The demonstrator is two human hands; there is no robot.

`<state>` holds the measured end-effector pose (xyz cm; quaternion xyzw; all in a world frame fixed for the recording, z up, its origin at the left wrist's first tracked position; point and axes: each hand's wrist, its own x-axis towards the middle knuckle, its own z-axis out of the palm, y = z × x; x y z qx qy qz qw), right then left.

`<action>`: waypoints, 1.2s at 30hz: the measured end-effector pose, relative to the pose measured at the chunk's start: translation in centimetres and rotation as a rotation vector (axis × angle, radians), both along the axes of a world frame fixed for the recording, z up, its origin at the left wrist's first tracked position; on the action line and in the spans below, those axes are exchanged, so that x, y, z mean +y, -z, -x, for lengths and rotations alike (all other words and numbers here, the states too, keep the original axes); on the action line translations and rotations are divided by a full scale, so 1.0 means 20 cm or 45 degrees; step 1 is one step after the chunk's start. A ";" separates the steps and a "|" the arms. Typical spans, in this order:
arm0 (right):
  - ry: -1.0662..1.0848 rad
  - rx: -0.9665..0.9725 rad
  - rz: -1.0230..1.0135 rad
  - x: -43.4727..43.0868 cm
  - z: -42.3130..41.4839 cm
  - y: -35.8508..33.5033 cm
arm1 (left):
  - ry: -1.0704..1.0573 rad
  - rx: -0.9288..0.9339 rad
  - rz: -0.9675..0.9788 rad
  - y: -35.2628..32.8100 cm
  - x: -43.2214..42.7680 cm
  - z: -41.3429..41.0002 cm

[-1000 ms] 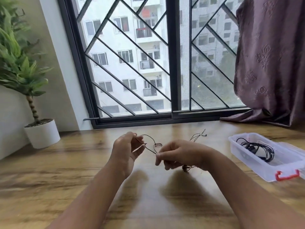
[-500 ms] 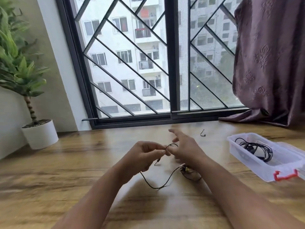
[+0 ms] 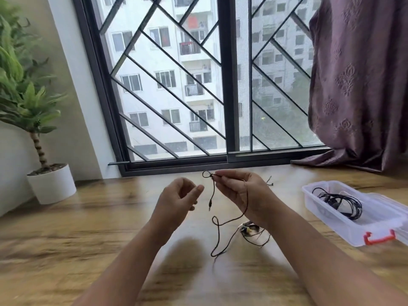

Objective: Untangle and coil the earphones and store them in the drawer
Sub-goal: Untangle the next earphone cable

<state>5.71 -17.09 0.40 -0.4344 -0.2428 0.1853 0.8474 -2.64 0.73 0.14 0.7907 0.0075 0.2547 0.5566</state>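
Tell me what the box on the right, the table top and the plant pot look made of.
Box: clear glossy plastic; the coiled cable inside shows through its walls, red clip in front. Table top: wood or wood-look laminate, slight sheen, streaky grain. Pot: smooth matte white, ceramic or plastic; cannot tell which.

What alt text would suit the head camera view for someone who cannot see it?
A person's right hand pinches a black earphone cable above a wooden table, its slack trailing onto the wood, while the left hand hovers empty beside it. A clear box at right holds another coiled cable.
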 end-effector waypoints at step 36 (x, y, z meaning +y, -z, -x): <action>0.718 -1.291 0.794 0.04 0.06 -0.01 | -0.115 -0.308 -0.177 0.00 -0.04 0.02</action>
